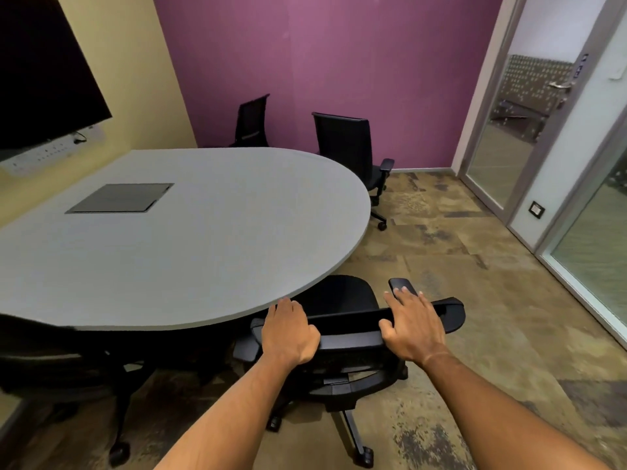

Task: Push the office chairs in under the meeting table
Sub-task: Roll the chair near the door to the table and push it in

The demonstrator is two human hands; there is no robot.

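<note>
Both hands (291, 330) (412, 329) rest (fingers loosely curled) atop chair back (349, 325).

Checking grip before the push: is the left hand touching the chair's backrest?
Touching. The head view shows the left hand curled over the top edge of the backrest.

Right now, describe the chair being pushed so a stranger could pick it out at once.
Start at the grey table and follow its rounded edge to the near side, closest to the camera. The chair there has its seat partly under the tabletop. Unlike the two chairs by the purple wall, it has both hands on its backrest: the left hand wrapped over it, the right hand resting flatter.
</note>
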